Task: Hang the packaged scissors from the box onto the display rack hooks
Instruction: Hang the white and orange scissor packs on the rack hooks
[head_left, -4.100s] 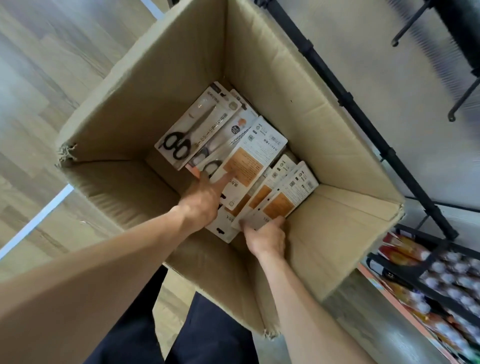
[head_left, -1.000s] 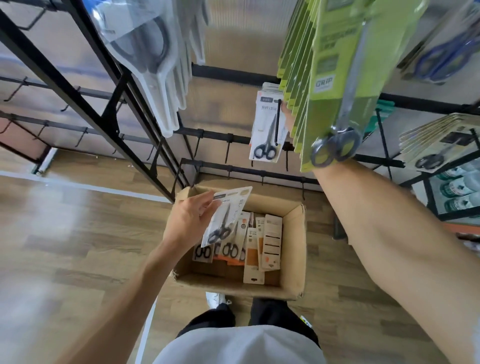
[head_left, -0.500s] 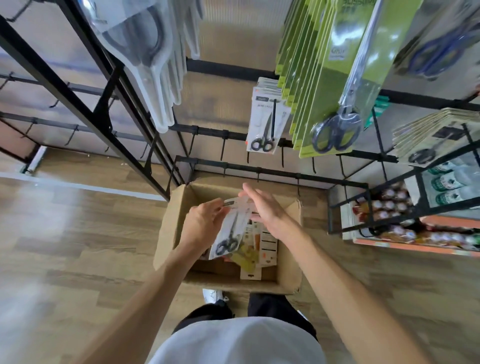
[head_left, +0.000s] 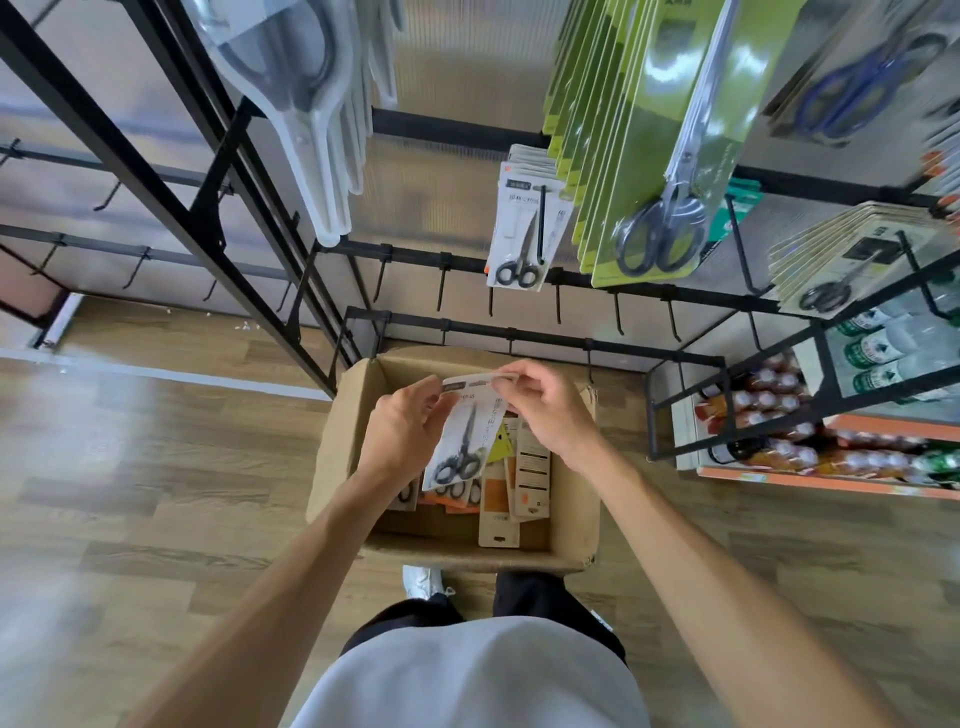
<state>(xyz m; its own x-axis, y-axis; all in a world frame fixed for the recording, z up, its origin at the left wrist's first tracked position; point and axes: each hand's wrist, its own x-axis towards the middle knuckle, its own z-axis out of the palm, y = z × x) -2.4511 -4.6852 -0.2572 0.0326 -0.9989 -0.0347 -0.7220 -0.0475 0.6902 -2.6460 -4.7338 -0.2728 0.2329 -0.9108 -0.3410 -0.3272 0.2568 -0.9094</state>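
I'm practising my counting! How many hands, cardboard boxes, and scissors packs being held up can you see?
hands: 2, the left hand and the right hand
cardboard box: 1
scissors pack held by both hands: 1
Total: 4

Both bare forearms reach forward and slightly inward from the bottom corners of the view, the wrists drawn near each other. The left hand shows its back to the camera, fingers curled, its grip closed on the left edge of a white card package of black-handled scissors. The right hand sits just beside it, a little higher, knuckles up, thumb and forefinger pinching the top edge of the same package, the other fingers loosely bent.
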